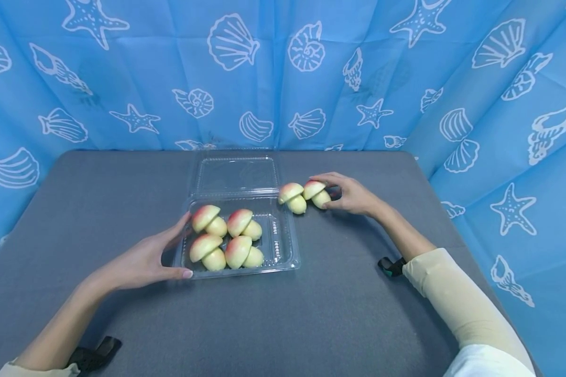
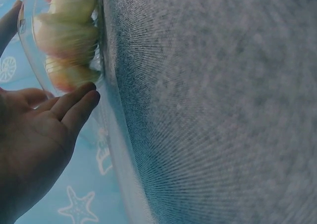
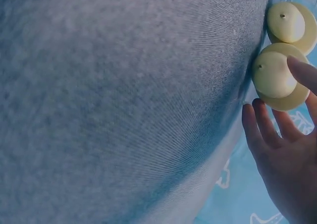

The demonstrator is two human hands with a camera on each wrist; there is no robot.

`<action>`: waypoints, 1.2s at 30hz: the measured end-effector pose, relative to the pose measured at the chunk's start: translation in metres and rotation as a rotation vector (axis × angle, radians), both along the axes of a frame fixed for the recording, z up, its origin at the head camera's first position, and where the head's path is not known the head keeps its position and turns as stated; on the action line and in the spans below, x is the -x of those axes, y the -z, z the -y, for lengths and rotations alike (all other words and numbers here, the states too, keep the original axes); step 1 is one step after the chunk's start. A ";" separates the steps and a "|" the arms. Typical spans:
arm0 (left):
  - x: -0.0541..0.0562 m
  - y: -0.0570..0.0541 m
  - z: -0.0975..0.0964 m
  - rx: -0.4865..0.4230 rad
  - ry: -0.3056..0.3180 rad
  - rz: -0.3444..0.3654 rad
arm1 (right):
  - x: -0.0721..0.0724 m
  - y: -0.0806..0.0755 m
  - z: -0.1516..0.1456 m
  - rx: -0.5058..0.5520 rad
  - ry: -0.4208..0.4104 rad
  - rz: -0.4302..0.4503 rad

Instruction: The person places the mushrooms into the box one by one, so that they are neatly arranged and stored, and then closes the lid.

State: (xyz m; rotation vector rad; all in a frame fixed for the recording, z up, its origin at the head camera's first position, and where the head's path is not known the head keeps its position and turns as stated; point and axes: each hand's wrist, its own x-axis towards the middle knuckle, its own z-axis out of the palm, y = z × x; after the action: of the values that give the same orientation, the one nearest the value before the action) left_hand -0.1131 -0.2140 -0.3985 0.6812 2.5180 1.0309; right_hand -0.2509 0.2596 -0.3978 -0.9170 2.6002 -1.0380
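In the head view, a clear plastic clamshell box (image 1: 285, 251) lies on the table with its lid (image 1: 238, 175) folded back. Several pale yellow mushroom-shaped pieces (image 1: 239, 222) with reddish caps sit in its left part. My left hand (image 1: 143, 262) touches the box's left side, thumb by the front corner, fingers fairly straight along the wall (image 2: 29, 50). Beyond the box's right back corner, my right hand (image 1: 351, 193) pinches a mushroom-shaped piece (image 1: 317, 193) between thumb and fingers. Another mushroom-shaped piece (image 1: 292, 198) lies right beside it, close to the box rim.
The grey cloth-covered table (image 1: 283, 324) spreads around the box. A blue curtain (image 1: 273, 68) with white shells and starfish hangs behind the table and along its sides. Black straps (image 1: 390, 267) circle both forearms.
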 end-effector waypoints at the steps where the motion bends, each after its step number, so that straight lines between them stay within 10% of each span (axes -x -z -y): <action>1: 0.000 0.000 0.000 -0.001 0.000 0.000 | 0.000 0.000 0.000 -0.004 0.006 0.007; 13: 0.000 0.000 -0.001 -0.007 -0.002 0.008 | 0.000 0.002 -0.003 0.095 0.106 0.154; 36: 0.001 -0.001 -0.001 0.005 0.014 0.013 | -0.015 -0.013 -0.004 0.184 0.180 -0.006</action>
State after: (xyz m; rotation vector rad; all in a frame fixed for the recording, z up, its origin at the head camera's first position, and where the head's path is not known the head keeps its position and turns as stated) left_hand -0.1145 -0.2134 -0.3975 0.6870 2.5002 1.0214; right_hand -0.2356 0.2635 -0.3850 -0.7324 2.6659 -1.3407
